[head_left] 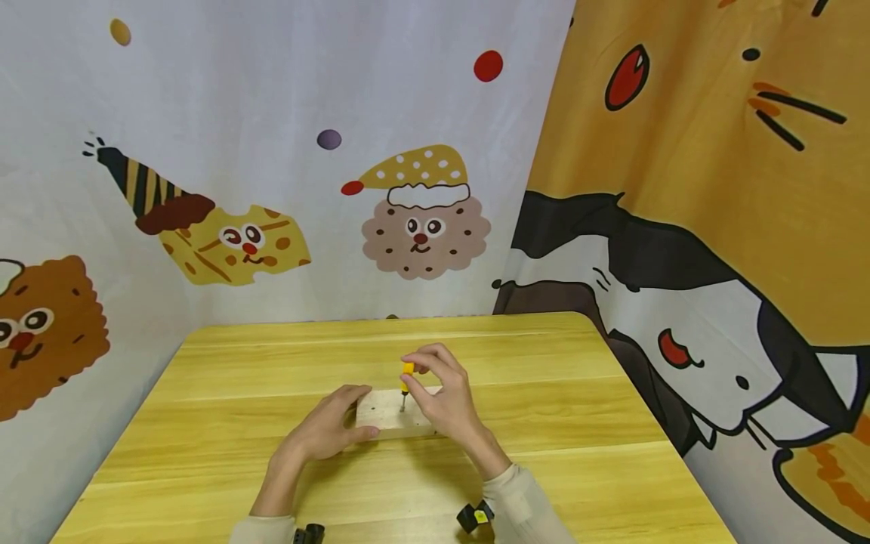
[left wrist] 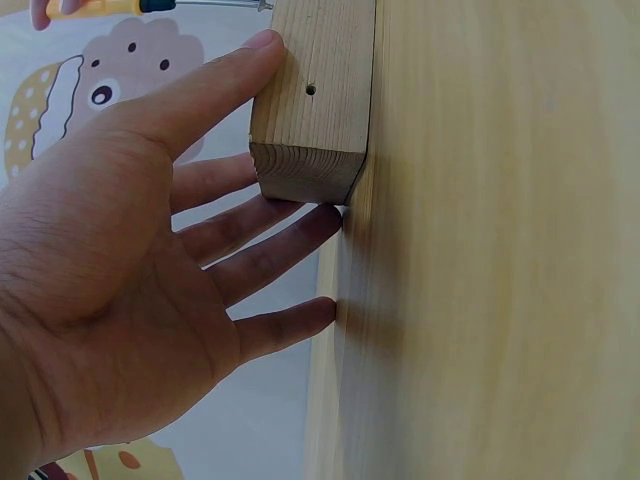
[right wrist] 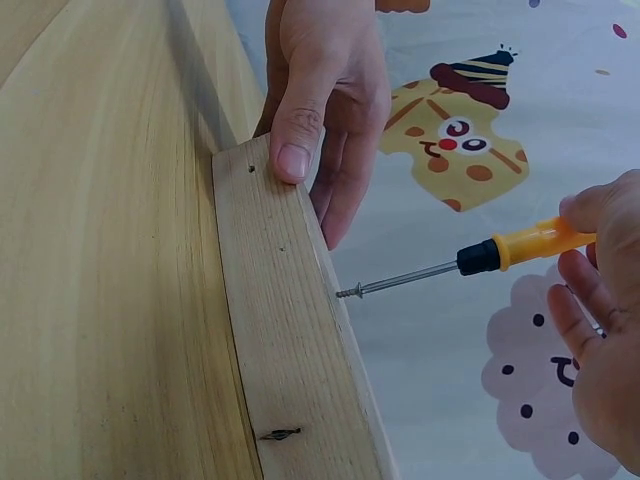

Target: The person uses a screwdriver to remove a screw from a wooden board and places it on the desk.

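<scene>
Head view: a wooden block (head_left: pixel 381 413) lies on the worktop (head_left: pixel 272 355), its left end held between the thumb and fingers of the left hand (head_left: pixel 331 425). The right hand (head_left: pixel 448 397) pinches a yellow-handled screwdriver (head_left: pixel 408 369) between thumb and fingertips, the shaft nearly upright over the block. A yellow label (head_left: pixel 481 517) on the black wrist device (head_left: pixel 467 519) is too small to read.

Left wrist view: the thumb presses the block near its end, the other fingers spread loosely behind — seemingly a light hold, so the block could twist under the driver's turning force. A hole (left wrist: pixel 311 90) shows in one face.

Right wrist view: the bit meets a screw (right wrist: pixel 348 293) standing proud of the block — off-axis pressure could tip it or make the bit slip. No brand or writing is legible.
</scene>
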The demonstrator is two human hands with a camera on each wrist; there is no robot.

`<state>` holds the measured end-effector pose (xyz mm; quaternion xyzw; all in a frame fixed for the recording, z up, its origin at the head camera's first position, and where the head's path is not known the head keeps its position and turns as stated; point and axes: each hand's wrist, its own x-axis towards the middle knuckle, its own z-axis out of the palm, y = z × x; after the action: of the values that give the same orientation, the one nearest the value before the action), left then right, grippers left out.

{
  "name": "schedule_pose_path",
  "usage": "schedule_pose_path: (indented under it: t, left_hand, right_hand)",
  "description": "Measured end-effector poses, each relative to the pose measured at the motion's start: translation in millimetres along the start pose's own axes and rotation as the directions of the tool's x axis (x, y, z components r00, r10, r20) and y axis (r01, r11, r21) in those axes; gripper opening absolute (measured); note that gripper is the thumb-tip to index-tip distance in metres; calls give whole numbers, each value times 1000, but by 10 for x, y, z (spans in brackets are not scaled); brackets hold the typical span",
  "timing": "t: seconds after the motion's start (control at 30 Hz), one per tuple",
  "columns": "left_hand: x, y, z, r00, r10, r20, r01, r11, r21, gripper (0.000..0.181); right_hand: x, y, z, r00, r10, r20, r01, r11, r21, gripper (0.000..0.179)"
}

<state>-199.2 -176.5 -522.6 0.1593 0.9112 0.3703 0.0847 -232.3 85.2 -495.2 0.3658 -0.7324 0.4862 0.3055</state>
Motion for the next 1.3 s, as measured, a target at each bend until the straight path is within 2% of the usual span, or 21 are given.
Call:
schedule_pose_path:
  t: [1.03,1.3]
  left_hand:
    - [-4,12,-1,1000,4,-9,-4,1000,9,86]
    - [7,-5,5,1000,8,-7,-8,1000,20,86]
  right_hand:
    - [-8,-14,-3,999,27,31,-29,998,59,36]
    - [-12,-23,0,999,40,6,-40,999,13,31]
